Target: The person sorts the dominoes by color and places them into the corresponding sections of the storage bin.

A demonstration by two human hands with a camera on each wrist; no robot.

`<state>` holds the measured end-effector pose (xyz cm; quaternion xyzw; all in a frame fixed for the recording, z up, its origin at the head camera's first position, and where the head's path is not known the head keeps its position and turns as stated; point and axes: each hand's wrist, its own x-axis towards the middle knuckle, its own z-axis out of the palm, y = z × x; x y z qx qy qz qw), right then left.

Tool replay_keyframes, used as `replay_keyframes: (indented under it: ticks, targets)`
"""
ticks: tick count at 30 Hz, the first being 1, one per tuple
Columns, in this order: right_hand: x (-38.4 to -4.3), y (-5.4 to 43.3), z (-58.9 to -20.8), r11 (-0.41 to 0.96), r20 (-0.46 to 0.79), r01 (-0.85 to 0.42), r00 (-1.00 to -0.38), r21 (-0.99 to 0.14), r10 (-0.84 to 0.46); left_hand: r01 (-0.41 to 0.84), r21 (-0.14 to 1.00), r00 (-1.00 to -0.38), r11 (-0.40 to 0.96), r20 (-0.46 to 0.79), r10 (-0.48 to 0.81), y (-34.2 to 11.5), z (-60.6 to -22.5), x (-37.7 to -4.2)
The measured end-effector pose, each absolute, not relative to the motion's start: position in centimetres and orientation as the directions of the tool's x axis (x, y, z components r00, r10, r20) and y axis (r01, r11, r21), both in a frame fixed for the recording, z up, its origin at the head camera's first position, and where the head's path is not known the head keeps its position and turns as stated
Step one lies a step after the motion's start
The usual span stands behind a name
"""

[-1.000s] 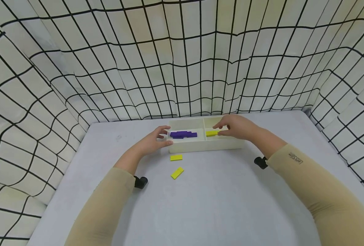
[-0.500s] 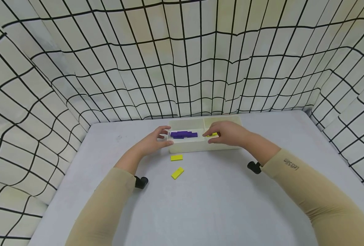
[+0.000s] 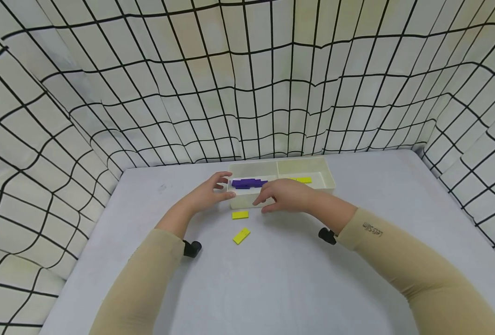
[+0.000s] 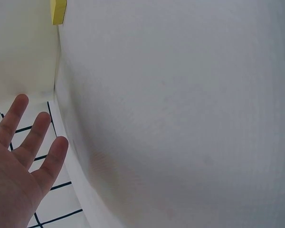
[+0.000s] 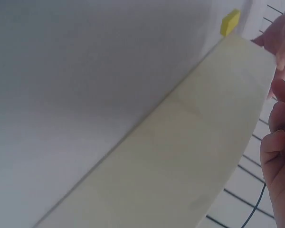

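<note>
A white two-compartment box [image 3: 251, 201] stands near the back of the table. Purple blocks [image 3: 247, 183] lie in its left compartment, and yellow ones [image 3: 303, 180] in the right. My left hand [image 3: 205, 193] is at the box's left end with fingers spread; in the left wrist view the fingers look straight. Over the box's front wall is my right hand [image 3: 289, 195], fingers loosely bent, nothing visible between them. It partly covers both compartments. On the table in front of the box lie a flat yellow block [image 3: 240, 215] and, nearer me, a tilted yellow block [image 3: 241, 236].
The white table [image 3: 272, 279] spreads out in front of the box. Behind it and along both sides rises a pale wall with a black grid net [image 3: 272, 93]. Small black wrist cameras [image 3: 192, 248] sit under both sleeves.
My right hand has moved left and toward me, out of the right compartment to the front wall, uncovering yellow blocks there. My left hand has stayed at the box's left end.
</note>
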<state>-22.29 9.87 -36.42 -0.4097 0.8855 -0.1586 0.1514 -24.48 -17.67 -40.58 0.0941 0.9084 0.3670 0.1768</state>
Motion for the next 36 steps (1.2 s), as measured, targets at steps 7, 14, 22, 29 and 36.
replay_keyframes:
  ticks: [7, 14, 22, 29, 36]
  targets:
    - [-21.6, 7.6, -38.0, 0.577, -0.184, -0.735, -0.551, -0.356, -0.814, 0.045, 0.707, -0.919, 0.706, -0.247, 0.307, -17.8, -40.4, -24.3]
    - [-21.0, 6.2, -38.9, 0.483, -0.155, -0.821, -0.457, -0.306, -0.876, 0.061, 0.706, -0.918, 0.706, -0.238, 0.318, -18.0, -40.4, -24.2]
    - [-21.1, 5.0, -40.1, 0.458, -0.156, -0.828, -0.431, -0.324, -0.889, 0.071, 0.717, -0.917, 0.693, -0.227, 0.329, -18.0, -40.5, -24.2]
    - [-21.2, 4.3, -40.8, 0.479, -0.21, -0.799, -0.431, -0.363, -0.878, 0.071, 0.718, -0.917, 0.693, -0.225, 0.328, -18.0, -40.6, -24.4]
    - [-21.2, 4.0, -41.1, 0.475, -0.214, -0.795, -0.424, -0.377, -0.88, 0.077, 0.716, -0.916, 0.694, -0.224, 0.333, -18.0, -40.5, -24.4]
